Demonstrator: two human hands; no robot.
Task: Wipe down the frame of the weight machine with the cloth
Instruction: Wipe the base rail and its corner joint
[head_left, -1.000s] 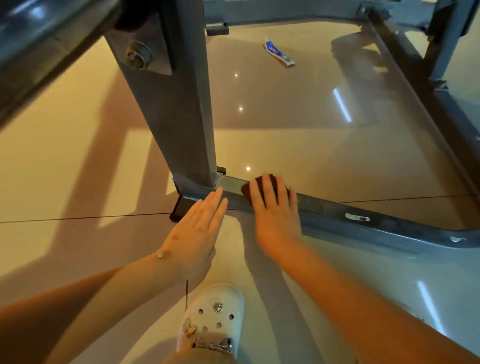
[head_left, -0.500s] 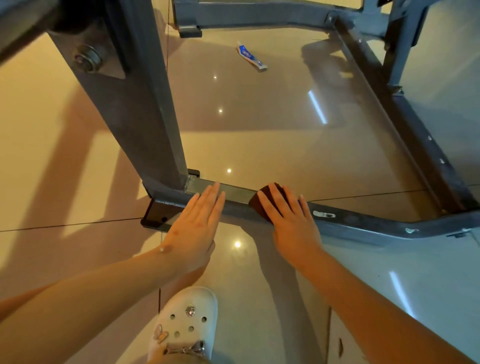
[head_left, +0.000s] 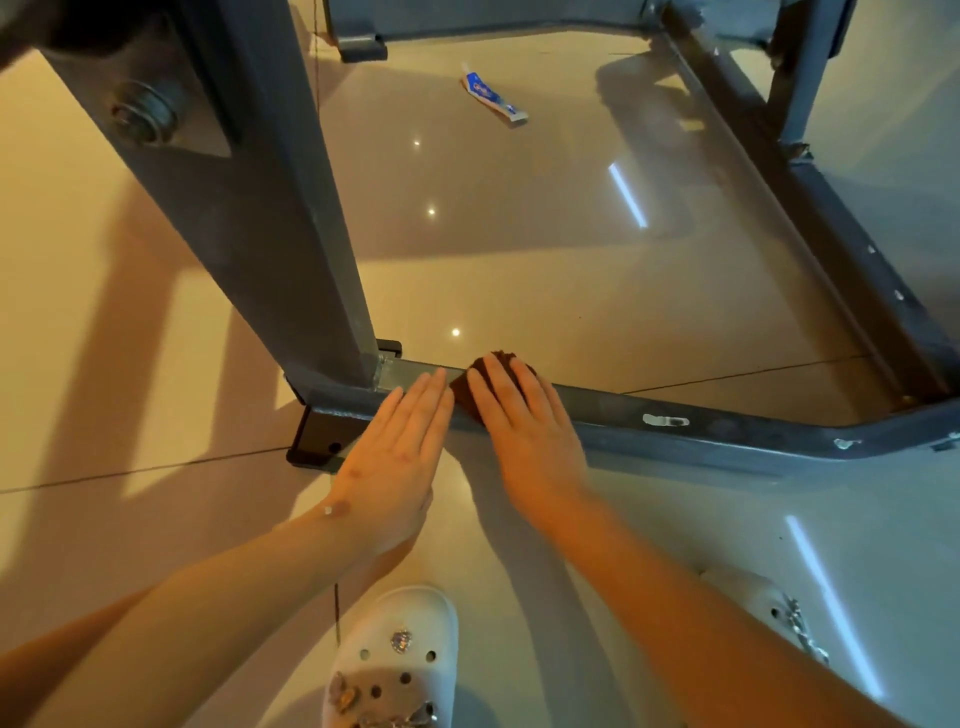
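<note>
Pressure is what this stroke needs. The right hand (head_left: 524, 431) lies flat, fingers straight and slightly spread, pinning a dark brown cloth (head_left: 496, 364) onto the grey base rail (head_left: 727, 423) at lower centre of the picture. Nothing is gripped; the cloth is simply pressed down, and a bunched edge shows beyond the fingertips. The left hand (head_left: 395, 457) is flat too, fingers straight and together, holding nothing. Its fingertips rest on the same rail just left of the cloth, almost touching the right hand.

To do this well, I judge, the hand should keep the cloth spread rather than balled, so that it covers the rail's top face and laps over the near edge. The stroke should run along the rail, not across it.

Leftward the run is short. The upright post (head_left: 270, 249) meets the rail just beyond the left fingertips, with a weld seam and a black foot plate (head_left: 317, 441) at that corner, where the cloth could snag. Rightward the rail lies open as far as the bend near the right edge, where it joins the side rail (head_left: 831, 244); chipped paint spots mark it on the way. A white shoe (head_left: 400, 660) stands close below the hands on the glossy floor (head_left: 519, 270). A small blue tube (head_left: 493, 101) lies well apart at the top.
</note>
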